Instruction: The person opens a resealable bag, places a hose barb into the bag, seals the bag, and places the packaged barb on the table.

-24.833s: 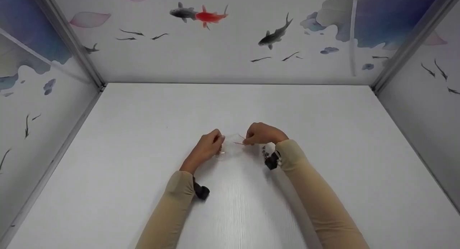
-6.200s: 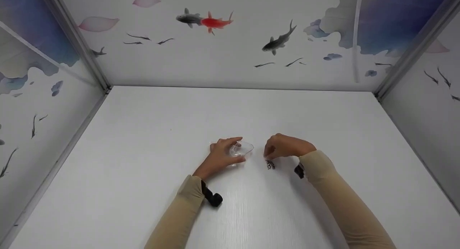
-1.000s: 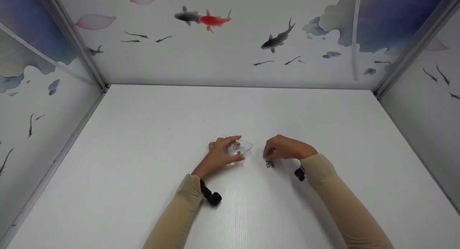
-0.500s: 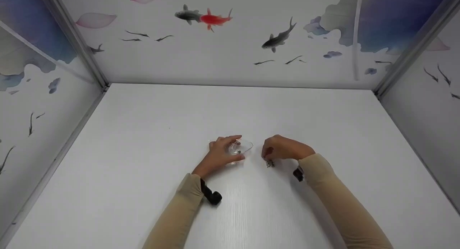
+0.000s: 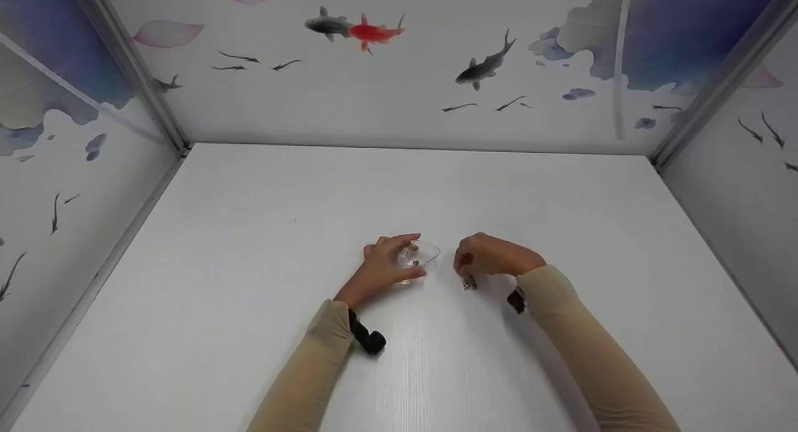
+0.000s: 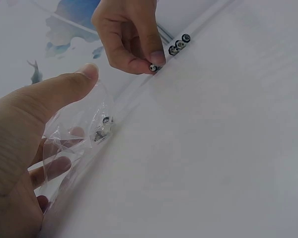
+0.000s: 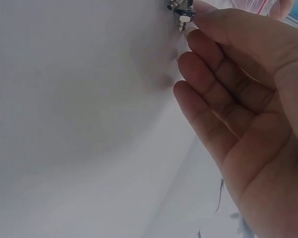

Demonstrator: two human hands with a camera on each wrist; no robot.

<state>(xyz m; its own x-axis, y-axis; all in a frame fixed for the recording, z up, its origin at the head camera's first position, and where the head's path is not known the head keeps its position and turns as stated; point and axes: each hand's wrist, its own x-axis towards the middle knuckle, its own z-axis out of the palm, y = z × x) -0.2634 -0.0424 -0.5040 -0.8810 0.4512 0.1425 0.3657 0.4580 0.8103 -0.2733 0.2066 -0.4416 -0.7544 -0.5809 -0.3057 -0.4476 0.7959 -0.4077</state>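
My left hand (image 5: 379, 264) curls round a clear plastic bag (image 5: 429, 252), thumb and fingers spread so that its mouth gapes. Inside the bag, a few small metal pieces (image 6: 103, 130) show in the left wrist view. To the right of it, my right hand (image 5: 495, 254) pinches a small metal fitting (image 6: 153, 68) between thumb and forefinger, low over the table. Beside these fingertips lies a little pile of similar silver and dark pieces (image 5: 469, 283). From the right wrist, a piece with a hex nut (image 7: 184, 19) appears close by the thumb.
The white table (image 5: 399, 369) carries the work. Upright panels (image 5: 399, 108) printed with fish close it in at the back and both sides. Each wrist wears a black camera strap (image 5: 371, 341).
Earliest, both hands held the red-lined bag. By 6.2 s ago the left hand held it open, no pieces visible inside; now some show there and the pile is smaller. In the last second, hands barely moved.
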